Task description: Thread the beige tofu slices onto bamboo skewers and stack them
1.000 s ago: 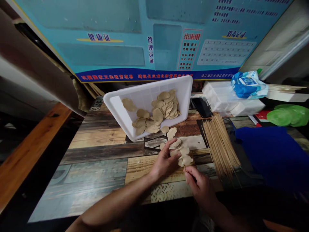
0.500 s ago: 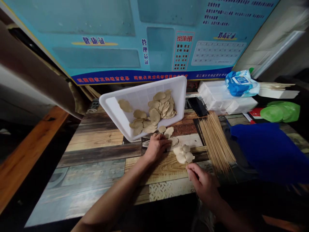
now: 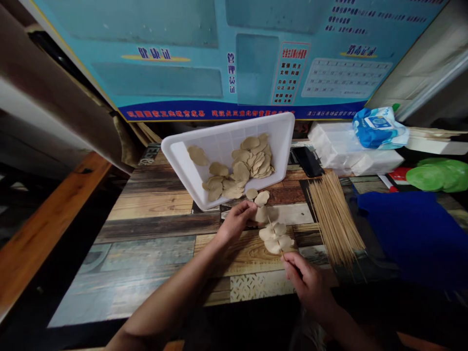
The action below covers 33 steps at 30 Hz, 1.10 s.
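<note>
My right hand (image 3: 306, 277) is closed round the lower end of a bamboo skewer (image 3: 271, 223). Several thin beige slices (image 3: 277, 239) are threaded on it, and its bare tip points away from me. Just left of that tip, my left hand (image 3: 238, 220) pinches a round beige slice (image 3: 261, 214) by its edge, lifted a little off the table. Two loose slices (image 3: 262, 198) lie beyond my left fingers, by the rim of a white plastic tray (image 3: 174, 155). More slices (image 3: 241, 171) are heaped inside this tilted tray.
A bundle of bamboo skewers (image 3: 338, 222) lies right of my right hand, beside a blue cloth (image 3: 413, 234). Behind stand a black phone (image 3: 307, 162), white wrapped packs (image 3: 338, 148), a blue-and-white packet (image 3: 380, 127) and a green bag (image 3: 438, 174). A blue board (image 3: 157, 80) closes off the back.
My left hand has picked up a slice from the table and raised it towards the skewer. The skewer has tilted slightly left, and the whole view has shifted a little.
</note>
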Tool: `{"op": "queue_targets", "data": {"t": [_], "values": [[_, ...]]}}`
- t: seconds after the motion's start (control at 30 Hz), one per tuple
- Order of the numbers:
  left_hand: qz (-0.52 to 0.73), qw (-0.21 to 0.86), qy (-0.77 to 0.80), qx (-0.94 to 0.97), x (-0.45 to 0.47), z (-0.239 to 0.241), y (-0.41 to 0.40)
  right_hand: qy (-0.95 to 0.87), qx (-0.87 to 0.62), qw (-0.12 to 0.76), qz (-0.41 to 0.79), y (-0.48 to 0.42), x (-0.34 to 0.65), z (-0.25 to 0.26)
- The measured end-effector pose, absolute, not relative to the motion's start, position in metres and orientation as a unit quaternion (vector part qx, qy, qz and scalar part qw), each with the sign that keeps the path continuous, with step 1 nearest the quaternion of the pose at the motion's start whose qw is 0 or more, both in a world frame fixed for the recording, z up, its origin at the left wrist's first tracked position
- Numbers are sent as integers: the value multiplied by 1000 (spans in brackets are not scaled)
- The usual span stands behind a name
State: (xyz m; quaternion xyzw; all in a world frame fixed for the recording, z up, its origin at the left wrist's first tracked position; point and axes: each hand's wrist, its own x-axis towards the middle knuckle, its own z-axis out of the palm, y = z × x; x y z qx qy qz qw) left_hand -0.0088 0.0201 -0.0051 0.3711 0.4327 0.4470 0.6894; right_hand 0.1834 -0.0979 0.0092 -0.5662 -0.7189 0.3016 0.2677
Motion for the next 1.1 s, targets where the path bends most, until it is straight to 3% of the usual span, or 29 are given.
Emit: {"op": "queue_targets", "data": {"t": [0.1, 0.23, 0.63, 1.1], "values": [[439, 772, 379, 260, -5, -2, 17, -724, -564, 263, 298, -98, 182, 8], [429, 797, 352, 240, -5, -1, 17, -727, -567, 255, 292, -98, 183, 4], [448, 674, 410, 421, 2, 6, 3, -734, -579, 247, 255, -95, 184, 0], [442, 817, 339, 147, 10, 9, 2, -772, -561, 269, 134, -94, 187, -10]]}}
